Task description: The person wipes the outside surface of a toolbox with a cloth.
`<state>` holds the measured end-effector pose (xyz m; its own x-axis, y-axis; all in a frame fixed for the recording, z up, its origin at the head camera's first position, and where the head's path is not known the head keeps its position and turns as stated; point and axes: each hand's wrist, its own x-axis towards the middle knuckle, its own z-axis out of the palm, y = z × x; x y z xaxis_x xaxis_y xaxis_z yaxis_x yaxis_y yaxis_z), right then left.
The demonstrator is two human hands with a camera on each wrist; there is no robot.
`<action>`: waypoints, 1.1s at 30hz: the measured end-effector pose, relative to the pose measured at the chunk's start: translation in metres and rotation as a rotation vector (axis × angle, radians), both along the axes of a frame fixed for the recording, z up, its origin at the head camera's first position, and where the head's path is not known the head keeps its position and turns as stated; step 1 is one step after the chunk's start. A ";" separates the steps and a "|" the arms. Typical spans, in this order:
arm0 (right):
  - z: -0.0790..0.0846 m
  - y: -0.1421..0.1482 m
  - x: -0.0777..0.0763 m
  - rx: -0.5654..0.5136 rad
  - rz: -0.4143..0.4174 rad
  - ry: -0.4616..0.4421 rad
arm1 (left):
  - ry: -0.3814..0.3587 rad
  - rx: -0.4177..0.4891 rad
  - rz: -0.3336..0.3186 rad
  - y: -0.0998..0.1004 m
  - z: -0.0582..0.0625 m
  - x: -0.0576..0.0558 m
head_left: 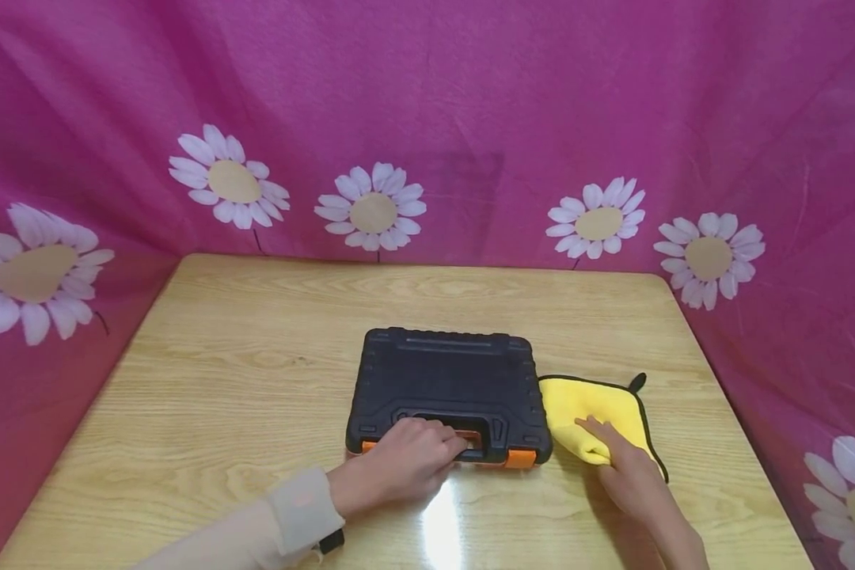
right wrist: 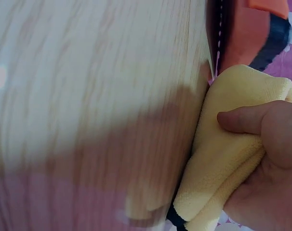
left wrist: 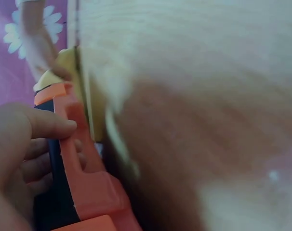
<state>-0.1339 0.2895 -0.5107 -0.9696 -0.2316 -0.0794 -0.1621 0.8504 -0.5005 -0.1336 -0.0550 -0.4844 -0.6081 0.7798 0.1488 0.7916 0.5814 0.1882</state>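
A black tool case (head_left: 445,376) with an orange underside and orange latches lies flat on the wooden table. My left hand (head_left: 413,459) grips its handle at the near side; in the left wrist view the thumb lies on the orange part (left wrist: 90,190) and the fingers curl through the handle opening. Right beside the case, a yellow cloth (head_left: 602,404) with black edging and a small black loop is spread on the table. My right hand (head_left: 630,475) holds a bunched fold of it, the thumb pressing on the cloth (right wrist: 232,96) in the right wrist view.
The wooden table (head_left: 242,364) reaches back to a magenta curtain (head_left: 456,95) printed with white daisies, which also hangs along both sides. A bright light reflection shows on the table in front of the case.
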 end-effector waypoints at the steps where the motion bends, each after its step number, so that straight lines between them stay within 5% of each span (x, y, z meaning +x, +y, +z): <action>1: 0.000 0.000 0.000 -0.001 -0.001 0.001 | 0.005 0.003 0.000 0.000 -0.003 0.001; 12: 0.000 0.000 -0.001 -0.001 0.005 0.016 | 0.108 0.035 -0.011 0.006 -0.023 0.002; 23: 0.003 0.000 0.000 0.001 -0.001 0.004 | 0.104 -0.012 0.000 0.008 -0.023 0.002; 28: 0.003 0.000 0.000 -0.007 0.000 -0.010 | 0.026 0.003 0.016 0.005 -0.019 0.002; 33: 0.003 0.000 0.000 -0.021 0.001 -0.006 | -0.089 0.207 0.095 0.001 -0.011 -0.002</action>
<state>-0.1339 0.2893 -0.5080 -0.9688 -0.2346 -0.0804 -0.1602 0.8397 -0.5189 -0.1353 -0.0543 -0.4958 -0.6948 0.6771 0.2423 0.7104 0.5937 0.3779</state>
